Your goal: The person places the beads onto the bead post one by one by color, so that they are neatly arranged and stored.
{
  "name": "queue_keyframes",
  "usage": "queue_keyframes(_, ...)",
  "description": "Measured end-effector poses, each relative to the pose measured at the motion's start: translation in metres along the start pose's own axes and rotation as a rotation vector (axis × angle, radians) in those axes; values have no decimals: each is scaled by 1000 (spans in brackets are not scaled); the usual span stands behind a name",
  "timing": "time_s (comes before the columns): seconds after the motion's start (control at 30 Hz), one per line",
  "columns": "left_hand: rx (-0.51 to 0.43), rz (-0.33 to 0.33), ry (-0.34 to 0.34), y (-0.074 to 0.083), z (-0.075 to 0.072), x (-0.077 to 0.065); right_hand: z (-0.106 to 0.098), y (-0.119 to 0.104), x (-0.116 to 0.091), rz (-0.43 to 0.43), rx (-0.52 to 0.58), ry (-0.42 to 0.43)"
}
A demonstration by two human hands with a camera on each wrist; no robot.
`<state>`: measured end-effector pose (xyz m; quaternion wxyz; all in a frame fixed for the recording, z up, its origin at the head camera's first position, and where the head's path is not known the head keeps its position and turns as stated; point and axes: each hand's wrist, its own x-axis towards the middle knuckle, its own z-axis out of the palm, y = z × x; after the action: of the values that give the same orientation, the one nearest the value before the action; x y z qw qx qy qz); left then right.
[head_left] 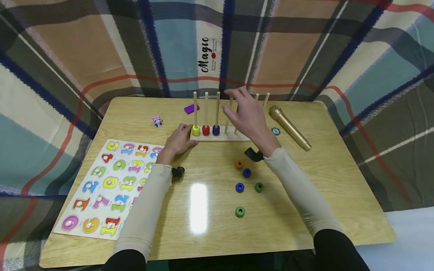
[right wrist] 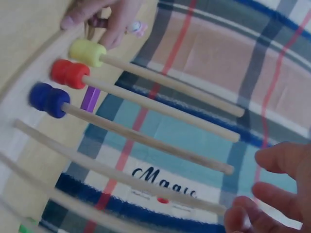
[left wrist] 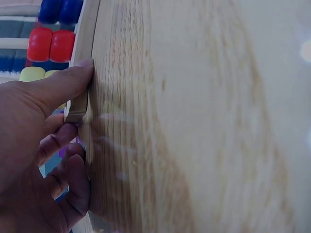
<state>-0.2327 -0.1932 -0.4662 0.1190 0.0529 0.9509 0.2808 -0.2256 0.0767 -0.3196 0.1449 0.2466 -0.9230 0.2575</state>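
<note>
A wooden peg rack (head_left: 220, 138) stands near the back of the table, with a row of upright pegs. Yellow beads (right wrist: 88, 52), red beads (right wrist: 70, 74) and dark blue beads (right wrist: 49, 100) sit in pairs at the foot of three pegs. My left hand (head_left: 178, 141) grips the rack's left end, thumb on the front of the base and fingers behind. Above, near the peg tops, is my right hand (head_left: 247, 114), fingers spread and nothing seen between them. Whether a fingertip touches the fourth peg (right wrist: 121, 170), which looks bare, I cannot tell.
Loose beads lie in front of the rack: orange (head_left: 239, 164), blue (head_left: 246, 172) and green (head_left: 240, 212) among them. A number puzzle board (head_left: 80, 215) lies left. Around the rack are a purple block (head_left: 191, 109), small figurine (head_left: 157, 121), round disc (head_left: 275, 131) and gold microphone (head_left: 289, 128).
</note>
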Motion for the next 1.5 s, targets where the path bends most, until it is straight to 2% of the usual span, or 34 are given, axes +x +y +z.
queue_keyframes(0.07, 4, -1, -5, 1, 2, 0, -5, 7, -23, -2, -11, -59)
queue_keyframes(0.1, 4, -2, -5, 1, 3, -1, -8, 11, -36, 12, -28, -125)
queue_keyframes(0.23, 9, -7, -5, 2, 3, -2, -13, 29, -92, 108, -132, -518)
queue_keyframes(0.3, 7, -9, -5, 3, 2, -1, -10, 39, -119, 150, -172, -685)
queue_keyframes(0.37, 8, -9, -6, 3, 1, -1, -5, 47, -143, 183, -173, -789)
queue_keyframes(0.43, 8, -10, -2, 3, 0, 0, 2, 52, -161, 191, -151, -815)
queue_keyframes(0.5, 6, -11, -1, 3, 0, 0, 10, 56, -173, 176, -124, -789)
queue_keyframes(0.57, 6, -14, -1, 4, -1, 0, 16, 57, -177, 149, -96, -728)
queue_keyframes(0.73, -2, -24, -15, 2, 2, 1, 19, 57, -164, 132, -54, -554)
queue_keyframes(0.8, -3, -24, -13, 2, 3, 1, 12, 54, -150, 122, -33, -457)
queue_keyframes(0.9, -2, -14, -8, 1, 3, 0, 0, 48, -121, 65, -3, -301)
queue_keyframes(1.0, 10, -3, -7, 2, 0, 1, -11, 43, -85, -5, 42, -148)
queue_keyframes(1.13, 9, 3, 3, 2, -3, 1, -17, 32, -36, -56, 100, 13)
queue_keyframes(1.2, 4, 5, 5, 2, -3, 1, -18, 27, -16, -48, 105, 52)
queue_keyframes(1.3, -1, 1, 4, 2, -2, 1, -15, 24, 5, -13, 89, 64)
queue_keyframes(1.5, 11, -9, 2, 3, 2, -1, -8, 21, 21, 36, 70, 25)
